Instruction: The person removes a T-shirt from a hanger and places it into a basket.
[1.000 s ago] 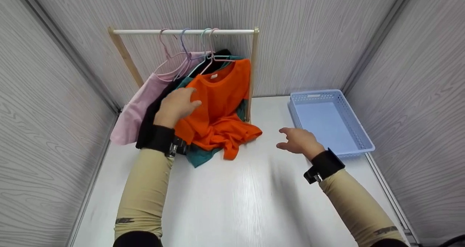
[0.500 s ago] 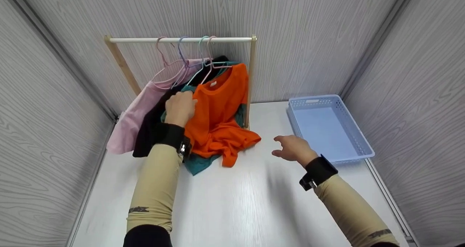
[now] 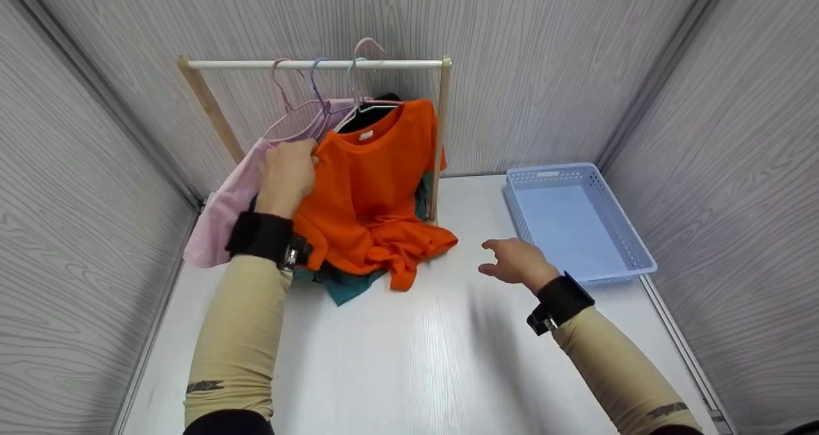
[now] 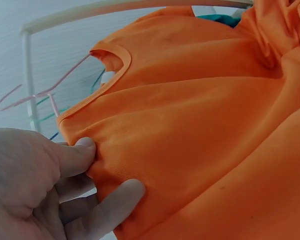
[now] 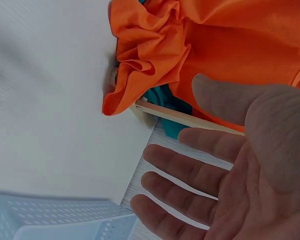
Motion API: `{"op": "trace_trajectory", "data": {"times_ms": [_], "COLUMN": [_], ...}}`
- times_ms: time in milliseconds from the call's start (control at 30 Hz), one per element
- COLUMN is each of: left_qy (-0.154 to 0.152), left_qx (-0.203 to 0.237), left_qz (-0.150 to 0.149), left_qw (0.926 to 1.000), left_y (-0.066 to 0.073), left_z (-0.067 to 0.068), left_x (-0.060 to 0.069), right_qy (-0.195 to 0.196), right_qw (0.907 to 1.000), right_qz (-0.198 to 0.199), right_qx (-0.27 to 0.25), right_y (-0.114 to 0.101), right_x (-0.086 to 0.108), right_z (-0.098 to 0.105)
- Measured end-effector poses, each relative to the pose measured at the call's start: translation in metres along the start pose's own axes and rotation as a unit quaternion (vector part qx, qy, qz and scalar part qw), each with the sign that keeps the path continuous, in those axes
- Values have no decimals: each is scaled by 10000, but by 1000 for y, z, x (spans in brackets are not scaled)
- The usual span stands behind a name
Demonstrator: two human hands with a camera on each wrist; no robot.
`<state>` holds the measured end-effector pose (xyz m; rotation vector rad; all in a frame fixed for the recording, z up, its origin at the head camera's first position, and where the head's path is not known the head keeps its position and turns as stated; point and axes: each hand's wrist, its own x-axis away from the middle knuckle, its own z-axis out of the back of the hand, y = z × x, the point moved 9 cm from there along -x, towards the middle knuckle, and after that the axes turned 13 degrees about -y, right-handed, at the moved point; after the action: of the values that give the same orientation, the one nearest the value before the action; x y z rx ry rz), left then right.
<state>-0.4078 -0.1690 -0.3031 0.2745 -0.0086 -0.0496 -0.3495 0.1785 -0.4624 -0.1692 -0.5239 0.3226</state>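
My left hand (image 3: 289, 171) pinches the shoulder of an orange T-shirt (image 3: 377, 179) between thumb and fingers, as the left wrist view shows up close. The shirt is on a pink hanger (image 4: 50, 95), whose hook (image 3: 369, 41) stands above the rail (image 3: 243, 64) of a small clothes rack. Its lower part lies bunched on the table. My right hand (image 3: 515, 262) hovers between the shirt and a blue basket (image 3: 576, 230), fingers spread and nothing in them; the right wrist view shows its bare palm.
A pink shirt (image 3: 221, 221) hangs at the rack's left on a pink hanger. Black cloth (image 3: 377, 110) and a teal garment (image 3: 352, 284) show behind the orange shirt. The rack's wooden right post (image 3: 440, 147) stands beside it. Panelled walls enclose the table (image 3: 397, 358).
My left hand has taken hold of the orange shirt's shoulder and raised it up and left. The hanger hook has lifted off the rail. My right hand has shifted slightly left.
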Motion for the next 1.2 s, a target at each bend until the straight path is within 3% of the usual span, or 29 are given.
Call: {"op": "trace_trajectory", "data": {"times_ms": [133, 267, 467, 600, 733, 833, 1000, 1200], "left_qy": [-71, -169, -665, -1008, -1135, -1095, -967, -1019], "left_qx": [-154, -336, -399, -199, 44, 31, 188, 413], "left_qz": [15, -121, -267, -418, -648, -839, -1213, -1661], "left_qw": [9999, 9992, 9966, 9938, 9914, 9904, 9877, 9800], "left_y": [-13, -30, -54, -54, -42, -28, 8, 54], "left_z": [18, 25, 13, 3, 3, 5, -3, -22], "left_x": [15, 33, 57, 67, 73, 73, 64, 53], "right_qy": [-23, -28, 172, 430, 891, 1501, 2505, 2991], "right_qw": [9999, 9997, 9991, 9985, 9952, 9870, 9656, 9537], "right_qz": [105, 228, 325, 330, 403, 518, 623, 303], "right_qx": [21, 120, 203, 102, -47, -238, -298, -46], "right_y": [-2, -5, -5, -3, -4, -7, -12, 1], "right_x": [0, 0, 0, 5, 14, 24, 50, 81], "right_z": [0, -2, -2, 6, 22, 41, 74, 93]}}
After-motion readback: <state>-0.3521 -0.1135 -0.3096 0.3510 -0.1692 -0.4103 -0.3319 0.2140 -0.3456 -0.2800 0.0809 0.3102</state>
